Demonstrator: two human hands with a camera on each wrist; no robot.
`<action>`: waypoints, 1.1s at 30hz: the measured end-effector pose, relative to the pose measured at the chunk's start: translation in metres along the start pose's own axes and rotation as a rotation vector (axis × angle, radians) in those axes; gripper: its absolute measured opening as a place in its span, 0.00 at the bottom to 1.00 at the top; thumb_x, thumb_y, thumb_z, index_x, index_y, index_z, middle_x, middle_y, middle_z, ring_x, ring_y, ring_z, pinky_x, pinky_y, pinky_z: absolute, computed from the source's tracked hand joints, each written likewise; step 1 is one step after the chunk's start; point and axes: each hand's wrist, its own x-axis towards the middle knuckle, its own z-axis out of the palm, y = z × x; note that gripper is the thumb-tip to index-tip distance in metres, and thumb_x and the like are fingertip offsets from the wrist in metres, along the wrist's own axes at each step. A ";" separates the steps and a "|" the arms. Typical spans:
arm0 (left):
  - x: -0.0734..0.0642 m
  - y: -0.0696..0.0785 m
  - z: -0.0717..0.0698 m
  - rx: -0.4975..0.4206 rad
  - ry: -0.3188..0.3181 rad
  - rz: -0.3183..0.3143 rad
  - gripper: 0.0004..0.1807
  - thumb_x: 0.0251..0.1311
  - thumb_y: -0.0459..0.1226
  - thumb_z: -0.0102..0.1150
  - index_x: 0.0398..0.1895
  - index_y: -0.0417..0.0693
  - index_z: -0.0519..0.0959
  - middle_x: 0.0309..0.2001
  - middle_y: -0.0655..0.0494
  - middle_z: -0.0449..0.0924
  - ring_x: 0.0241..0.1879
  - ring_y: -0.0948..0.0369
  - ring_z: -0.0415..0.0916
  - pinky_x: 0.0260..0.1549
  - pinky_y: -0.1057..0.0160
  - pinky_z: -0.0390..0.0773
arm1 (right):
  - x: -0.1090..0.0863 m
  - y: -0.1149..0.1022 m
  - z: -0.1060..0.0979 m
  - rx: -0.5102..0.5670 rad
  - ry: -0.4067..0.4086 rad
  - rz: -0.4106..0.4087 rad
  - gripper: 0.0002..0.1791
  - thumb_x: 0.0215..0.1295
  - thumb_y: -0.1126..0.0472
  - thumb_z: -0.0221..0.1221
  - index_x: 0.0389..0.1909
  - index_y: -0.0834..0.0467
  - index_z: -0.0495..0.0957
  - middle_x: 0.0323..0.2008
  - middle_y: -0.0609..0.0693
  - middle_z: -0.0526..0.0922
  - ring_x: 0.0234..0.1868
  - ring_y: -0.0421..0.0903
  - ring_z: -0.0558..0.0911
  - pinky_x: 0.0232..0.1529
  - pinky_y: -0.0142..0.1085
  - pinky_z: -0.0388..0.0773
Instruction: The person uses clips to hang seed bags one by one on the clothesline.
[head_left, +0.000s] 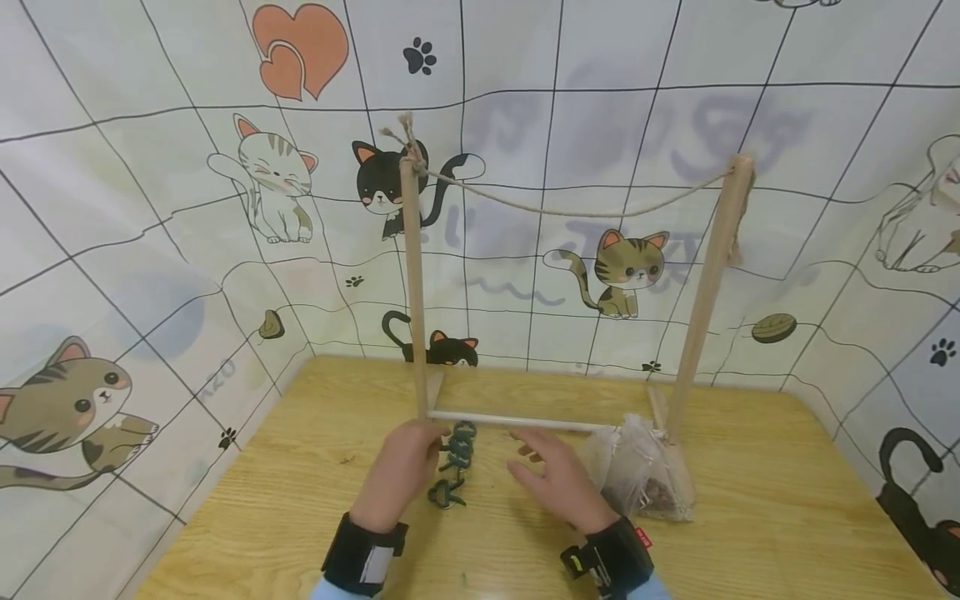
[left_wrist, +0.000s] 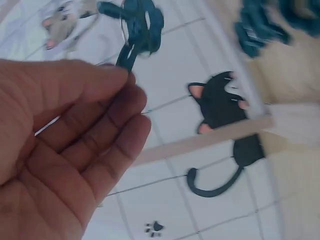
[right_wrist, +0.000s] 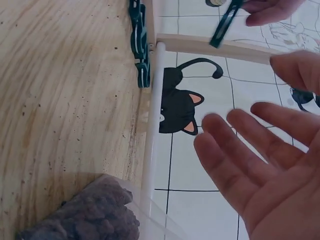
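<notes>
— Nearest, at the bottom edge: two black wrist straps. Beyond them, left hand [head_left: 401, 471] on the wooden surface [head_left: 757, 517], beside a row of dark green clothespins [head_left: 452, 467].

— Holding one?

— Yes: thumb and fingers [left_wrist: 107, 107] pinched on a single green clothespin [left_wrist: 135, 30], lifted clear in the left wrist view. Rest of the row lying just right of that hand, near the white base bar [head_left: 517, 422].

— And the right hand [head_left: 558, 475]?

— Fingers [right_wrist: 235, 145] spread and relaxed, gripping nothing, palm hovering low between the pins and a mesh bag [head_left: 637, 471].

— Bag where?

— Right, slumped against the foot of the right post [head_left: 708, 292]. Rope [head_left: 570, 208] strung slack between both posts, bare, probably for pegging.
</notes>
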 end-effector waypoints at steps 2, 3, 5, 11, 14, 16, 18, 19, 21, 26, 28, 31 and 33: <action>0.003 0.008 -0.004 -0.022 -0.019 0.033 0.11 0.55 0.19 0.67 0.31 0.43 0.85 0.30 0.52 0.86 0.30 0.59 0.82 0.30 0.63 0.84 | 0.000 0.001 -0.002 0.041 -0.032 0.002 0.29 0.67 0.61 0.67 0.68 0.61 0.75 0.59 0.58 0.82 0.48 0.54 0.85 0.48 0.47 0.84; 0.005 0.011 -0.006 -0.029 -0.029 0.052 0.10 0.55 0.19 0.67 0.32 0.43 0.85 0.31 0.52 0.86 0.31 0.59 0.83 0.31 0.62 0.85 | -0.001 0.001 -0.002 0.057 -0.055 0.003 0.30 0.67 0.60 0.67 0.69 0.61 0.74 0.60 0.58 0.82 0.48 0.54 0.85 0.48 0.46 0.84; 0.008 0.017 -0.007 -0.044 -0.049 0.098 0.10 0.56 0.20 0.68 0.33 0.43 0.86 0.32 0.53 0.87 0.33 0.59 0.83 0.34 0.61 0.85 | -0.001 0.002 -0.004 0.088 -0.101 0.016 0.32 0.67 0.59 0.68 0.70 0.60 0.73 0.61 0.57 0.81 0.49 0.54 0.85 0.49 0.46 0.84; 0.011 0.024 -0.002 -0.095 -0.105 0.229 0.14 0.55 0.20 0.69 0.38 0.45 0.89 0.33 0.56 0.86 0.35 0.61 0.83 0.39 0.64 0.84 | -0.004 -0.003 -0.008 0.122 -0.194 -0.004 0.35 0.67 0.55 0.69 0.72 0.58 0.71 0.58 0.52 0.82 0.46 0.50 0.84 0.46 0.41 0.84; 0.012 0.025 -0.001 -0.122 -0.115 0.265 0.15 0.55 0.20 0.68 0.39 0.46 0.89 0.32 0.58 0.85 0.33 0.64 0.80 0.38 0.66 0.83 | -0.003 -0.004 -0.009 0.112 -0.199 -0.042 0.31 0.66 0.57 0.70 0.69 0.57 0.75 0.53 0.49 0.84 0.43 0.46 0.84 0.44 0.40 0.84; 0.013 0.026 -0.001 -0.141 -0.111 0.270 0.15 0.57 0.20 0.68 0.40 0.47 0.89 0.32 0.58 0.85 0.33 0.65 0.80 0.37 0.67 0.82 | -0.002 -0.004 -0.010 0.100 -0.192 -0.070 0.29 0.65 0.58 0.71 0.66 0.57 0.78 0.50 0.48 0.84 0.41 0.44 0.83 0.42 0.38 0.83; 0.013 0.026 -0.001 -0.155 -0.107 0.268 0.14 0.60 0.21 0.67 0.42 0.47 0.89 0.34 0.59 0.85 0.35 0.65 0.80 0.38 0.67 0.82 | -0.001 -0.003 -0.010 0.097 -0.182 -0.097 0.26 0.64 0.58 0.71 0.63 0.56 0.80 0.48 0.47 0.85 0.40 0.42 0.82 0.41 0.36 0.83; 0.013 0.027 -0.001 -0.162 -0.108 0.259 0.14 0.60 0.22 0.67 0.44 0.47 0.88 0.36 0.58 0.85 0.35 0.65 0.80 0.37 0.67 0.82 | -0.001 -0.003 -0.011 0.097 -0.175 -0.109 0.25 0.64 0.59 0.71 0.62 0.57 0.81 0.47 0.48 0.85 0.39 0.41 0.82 0.41 0.36 0.82; 0.013 0.028 -0.002 -0.188 -0.112 0.229 0.12 0.63 0.26 0.67 0.48 0.46 0.87 0.39 0.57 0.85 0.37 0.63 0.80 0.37 0.66 0.82 | -0.001 -0.003 -0.011 0.088 -0.148 -0.130 0.24 0.64 0.59 0.71 0.61 0.59 0.82 0.46 0.49 0.86 0.38 0.40 0.82 0.40 0.36 0.82; 0.011 0.029 -0.002 -0.268 -0.128 0.139 0.24 0.62 0.43 0.72 0.59 0.42 0.82 0.44 0.54 0.82 0.43 0.59 0.81 0.41 0.62 0.83 | -0.001 -0.005 -0.014 0.088 -0.058 -0.133 0.25 0.63 0.61 0.71 0.60 0.61 0.82 0.46 0.50 0.87 0.37 0.41 0.83 0.37 0.39 0.84; 0.011 0.030 -0.001 -0.300 -0.133 0.137 0.28 0.59 0.46 0.75 0.59 0.42 0.81 0.45 0.54 0.83 0.45 0.58 0.81 0.43 0.61 0.83 | -0.001 -0.007 -0.016 0.111 -0.033 -0.135 0.25 0.62 0.62 0.72 0.61 0.60 0.81 0.46 0.50 0.88 0.37 0.41 0.84 0.37 0.39 0.84; 0.011 0.031 -0.001 -0.336 -0.121 0.162 0.27 0.56 0.45 0.77 0.57 0.44 0.82 0.45 0.56 0.83 0.44 0.59 0.81 0.43 0.62 0.83 | -0.001 -0.011 -0.019 0.154 -0.023 -0.154 0.27 0.62 0.63 0.72 0.63 0.58 0.81 0.50 0.50 0.88 0.38 0.39 0.84 0.39 0.39 0.85; 0.011 0.033 -0.001 -0.362 -0.109 0.172 0.25 0.55 0.42 0.78 0.56 0.46 0.83 0.44 0.58 0.83 0.43 0.61 0.80 0.42 0.63 0.82 | 0.000 -0.012 -0.019 0.178 -0.028 -0.165 0.27 0.63 0.61 0.71 0.64 0.56 0.80 0.50 0.49 0.88 0.38 0.37 0.84 0.40 0.39 0.85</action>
